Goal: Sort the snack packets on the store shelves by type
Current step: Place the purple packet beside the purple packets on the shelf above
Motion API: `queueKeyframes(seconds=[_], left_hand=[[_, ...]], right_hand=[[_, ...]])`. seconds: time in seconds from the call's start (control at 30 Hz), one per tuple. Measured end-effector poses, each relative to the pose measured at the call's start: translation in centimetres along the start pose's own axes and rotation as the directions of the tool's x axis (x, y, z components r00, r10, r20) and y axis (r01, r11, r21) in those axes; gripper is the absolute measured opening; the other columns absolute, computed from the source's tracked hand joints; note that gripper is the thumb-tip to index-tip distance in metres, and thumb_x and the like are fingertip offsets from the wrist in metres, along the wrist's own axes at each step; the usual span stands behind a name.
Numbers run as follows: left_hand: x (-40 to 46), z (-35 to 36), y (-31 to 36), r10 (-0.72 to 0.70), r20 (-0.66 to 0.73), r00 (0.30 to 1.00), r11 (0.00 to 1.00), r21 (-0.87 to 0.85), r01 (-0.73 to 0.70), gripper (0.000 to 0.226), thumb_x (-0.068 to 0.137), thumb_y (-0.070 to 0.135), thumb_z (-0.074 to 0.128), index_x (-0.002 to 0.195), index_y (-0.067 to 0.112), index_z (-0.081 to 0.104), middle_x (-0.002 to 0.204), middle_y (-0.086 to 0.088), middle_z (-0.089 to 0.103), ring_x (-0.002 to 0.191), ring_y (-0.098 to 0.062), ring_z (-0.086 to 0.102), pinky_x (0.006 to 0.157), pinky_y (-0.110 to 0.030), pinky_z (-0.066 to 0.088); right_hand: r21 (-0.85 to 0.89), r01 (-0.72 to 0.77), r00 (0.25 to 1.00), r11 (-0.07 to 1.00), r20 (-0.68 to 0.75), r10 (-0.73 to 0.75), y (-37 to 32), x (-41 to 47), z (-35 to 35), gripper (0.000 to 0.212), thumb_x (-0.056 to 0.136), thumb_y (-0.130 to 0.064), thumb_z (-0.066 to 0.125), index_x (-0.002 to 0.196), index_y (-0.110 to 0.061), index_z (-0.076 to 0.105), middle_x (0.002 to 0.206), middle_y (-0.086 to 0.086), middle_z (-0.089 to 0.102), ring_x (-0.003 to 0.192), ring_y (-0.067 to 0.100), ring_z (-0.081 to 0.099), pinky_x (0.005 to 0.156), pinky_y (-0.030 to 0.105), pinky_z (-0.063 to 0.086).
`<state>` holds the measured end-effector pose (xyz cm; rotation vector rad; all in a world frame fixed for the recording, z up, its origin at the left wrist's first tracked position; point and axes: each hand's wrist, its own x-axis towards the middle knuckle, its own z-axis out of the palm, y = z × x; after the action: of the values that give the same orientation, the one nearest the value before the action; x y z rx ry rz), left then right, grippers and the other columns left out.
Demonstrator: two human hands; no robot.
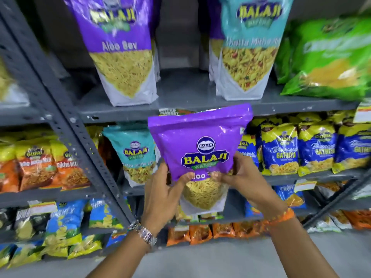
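Both hands grip a purple packet upright in front of the grey shelf: the left hand clasps its lower left edge, the right hand its lower right, thumbs pressed on the front, just below another purple packet standing on that shelf

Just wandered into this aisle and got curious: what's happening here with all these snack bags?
A person is sorting snacks. Both hands, the left hand and the right hand, hold a purple Aloo Sev packet up before the grey shelves. A matching purple Aloo Sev bag stands on the shelf above, beside a teal Balaji bag. Another teal packet stands on the shelf below.
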<state>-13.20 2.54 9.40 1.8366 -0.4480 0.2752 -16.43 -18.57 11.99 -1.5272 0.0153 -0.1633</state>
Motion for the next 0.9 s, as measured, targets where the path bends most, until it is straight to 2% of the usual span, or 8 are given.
queueKeyframes(seconds=[0.17, 0.27, 0.3, 0.4, 0.47, 0.57, 0.7, 0.9], left_hand=[[5.7, -3.0, 7.1, 0.165, -0.083, 0.983, 0.985, 0.063, -0.16, 0.046, 0.077, 0.072, 0.064, 0.102, 0.033, 0.063, 0.08, 0.016, 0.077, 0.067, -0.002, 0.069, 0.065, -0.035, 0.055], [9.5, -4.2, 10.4, 0.199, -0.094, 0.976, 0.979, 0.057, -0.194, 0.046, 0.076, 0.068, 0.066, 0.105, 0.031, 0.066, 0.081, 0.024, 0.075, 0.076, 0.004, 0.068, 0.07, -0.03, 0.053], [10.9, -4.6, 11.3, 0.209, -0.091, 0.974, 0.977, 0.057, -0.205, 0.048, 0.076, 0.067, 0.067, 0.105, 0.029, 0.067, 0.085, 0.025, 0.076, 0.081, 0.003, 0.07, 0.074, -0.031, 0.054], [14.8, -5.4, 12.9, 0.216, -0.088, 0.972, 0.974, 0.084, -0.209, 0.057, 0.072, 0.074, 0.063, 0.106, 0.028, 0.066, 0.095, 0.01, 0.079, 0.094, -0.017, 0.074, 0.088, -0.045, 0.058], [17.1, -5.7, 13.5, 0.18, -0.093, 0.979, 0.983, 0.055, -0.176, 0.058, 0.068, 0.074, 0.063, 0.102, 0.028, 0.066, 0.096, 0.008, 0.079, 0.096, -0.021, 0.074, 0.091, -0.049, 0.057], [19.6, -5.6, 14.2, 0.152, -0.094, 0.984, 0.988, -0.012, -0.154, 0.056, 0.071, 0.067, 0.067, 0.11, 0.028, 0.068, 0.104, 0.011, 0.079, 0.102, -0.016, 0.073, 0.099, -0.048, 0.055], [21.9, -5.2, 14.3, 0.122, -0.088, 0.989, 0.99, 0.077, -0.115, 0.039, 0.085, 0.05, 0.071, 0.113, 0.024, 0.068, 0.107, 0.003, 0.078, 0.103, -0.024, 0.072, 0.095, -0.045, 0.056], [23.6, -4.6, 13.3, 0.113, -0.129, 0.985, 0.978, 0.191, -0.088, 0.033, 0.087, 0.045, 0.073, 0.106, 0.018, 0.072, 0.1, -0.004, 0.08, 0.094, -0.03, 0.073, 0.086, -0.045, 0.058]], right_hand=[[0.037, 0.198, 0.98, 0.98, 0.0, -0.198, -9.4, 1.6, 1.1, 0.046, 0.058, -0.005, 0.08, 0.102, -0.013, 0.068, 0.089, -0.004, 0.08, 0.084, 0.007, 0.073, 0.071, 0.021, 0.057], [0.035, 0.268, 0.963, 0.963, 0.002, -0.269, -13.4, 3.7, 1.4, 0.037, 0.066, 0.002, 0.077, 0.099, -0.014, 0.068, 0.086, -0.005, 0.079, 0.081, 0.006, 0.073, 0.071, 0.02, 0.058], [0.016, 0.286, 0.958, 0.958, -0.004, -0.286, -14.5, 4.5, 1.5, 0.035, 0.07, 0.005, 0.076, 0.098, -0.013, 0.069, 0.087, -0.004, 0.079, 0.082, 0.008, 0.073, 0.071, 0.021, 0.059], [-0.02, 0.321, 0.947, 0.947, -0.026, -0.321, -17.0, 7.4, 1.6, 0.032, 0.075, 0.009, 0.074, 0.1, -0.012, 0.069, 0.087, -0.003, 0.079, 0.079, 0.008, 0.072, 0.069, 0.021, 0.059], [-0.032, 0.336, 0.94, 0.941, -0.047, -0.337, -18.2, 9.3, 1.8, 0.033, 0.075, 0.011, 0.074, 0.098, -0.012, 0.069, 0.08, -0.006, 0.078, 0.073, 0.005, 0.072, 0.068, 0.02, 0.059], [-0.052, 0.353, 0.932, 0.934, -0.065, -0.355, -19.3, 11.9, 2.4, 0.038, 0.074, 0.01, 0.075, 0.107, -0.006, 0.068, 0.079, -0.007, 0.078, 0.073, 0.006, 0.072, 0.07, 0.02, 0.059], [-0.048, 0.342, 0.933, 0.938, -0.103, -0.345, -18.9, 14.5, 2.7, 0.042, 0.076, 0.011, 0.074, 0.115, -0.001, 0.063, 0.076, -0.009, 0.079, 0.073, 0.004, 0.074, 0.066, 0.018, 0.057], [-0.049, 0.307, 0.933, 0.951, -0.183, -0.31, -17.5, 16.5, 3.2, 0.046, 0.078, 0.01, 0.073, 0.122, 0.005, 0.059, 0.1, 0.015, 0.074, 0.074, 0.009, 0.072, 0.066, 0.019, 0.06]])
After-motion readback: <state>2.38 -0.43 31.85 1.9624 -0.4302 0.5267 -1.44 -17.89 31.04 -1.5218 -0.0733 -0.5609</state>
